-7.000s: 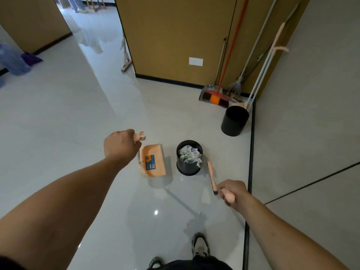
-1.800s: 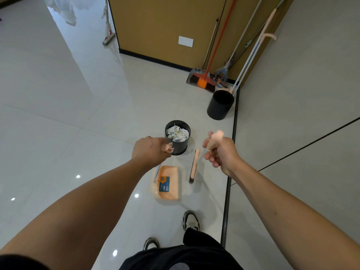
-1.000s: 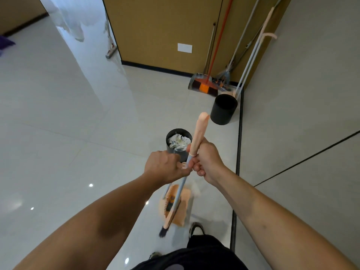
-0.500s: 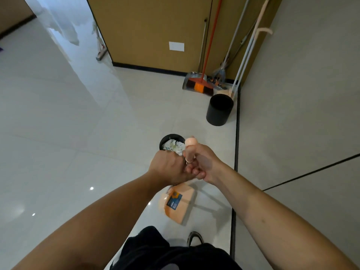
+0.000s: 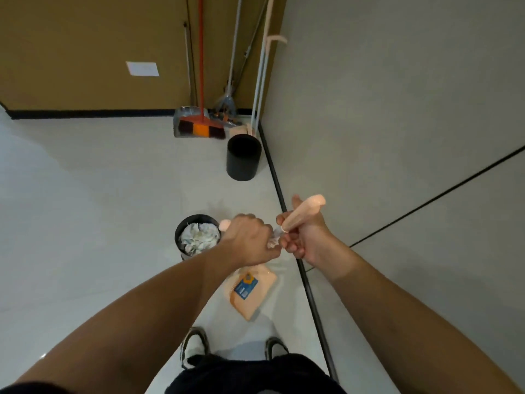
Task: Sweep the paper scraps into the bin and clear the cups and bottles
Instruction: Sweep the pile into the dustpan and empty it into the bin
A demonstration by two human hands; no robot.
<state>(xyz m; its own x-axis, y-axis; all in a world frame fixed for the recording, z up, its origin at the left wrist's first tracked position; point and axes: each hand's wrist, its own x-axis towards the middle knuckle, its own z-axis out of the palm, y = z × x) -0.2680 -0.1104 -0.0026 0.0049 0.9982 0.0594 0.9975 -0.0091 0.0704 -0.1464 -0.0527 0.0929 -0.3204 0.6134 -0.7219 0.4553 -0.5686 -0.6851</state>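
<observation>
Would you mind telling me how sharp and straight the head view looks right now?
Head view: wide-angle bend bows the skirting line and walls; both hands, left and right, are motion-blurred; the bin is fairly sharp; soft light, faint floor shadows.

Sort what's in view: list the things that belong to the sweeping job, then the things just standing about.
In use:
left hand, gripping the dustpan handle
right hand, gripping the broom handle
peach dustpan
small black bin full of paper scraps

Standing about:
empty black bin
orange broom
mops leaning in the corner
</observation>
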